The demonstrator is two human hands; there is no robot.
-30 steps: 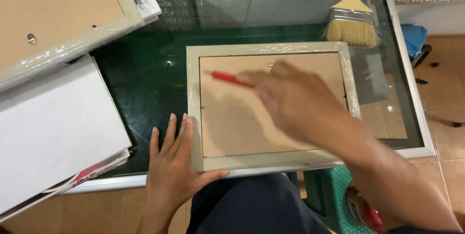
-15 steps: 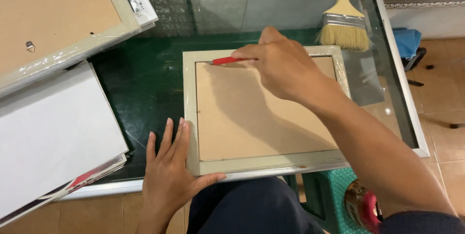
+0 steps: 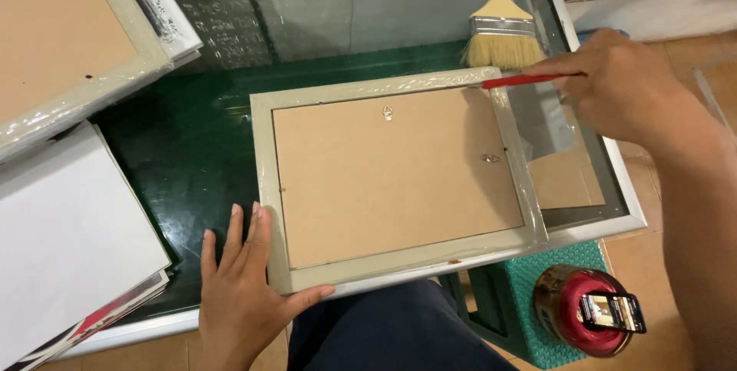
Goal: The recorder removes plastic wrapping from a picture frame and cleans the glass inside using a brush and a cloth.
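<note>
Frame (image 3: 395, 187) lies face down on the glass table (image 3: 192, 148), its near-left corner under the flat, spread left hand (image 3: 246, 294). The right hand (image 3: 622, 87) pinches a red tool (image 3: 522, 79), tip touching the frame's far-right corner, just below a brush (image 3: 503, 29).

Single view: a head-worn camera is looking steeply down, from close above, onto the green glass-topped surface (image 3: 192, 156) with its silver metal edge. The lens is facing forward and down, away from the wearer's body; the dark-trousered lap is showing at the bottom edge. The pale grey rectangular picture frame with brown backing board (image 3: 395, 179) is filling the centre. The left hand (image 3: 246, 294) is entering from below, the right hand (image 3: 622, 87) from the right side. The tiled floor is showing at the right margin. No second view is sharing the scene.
</note>
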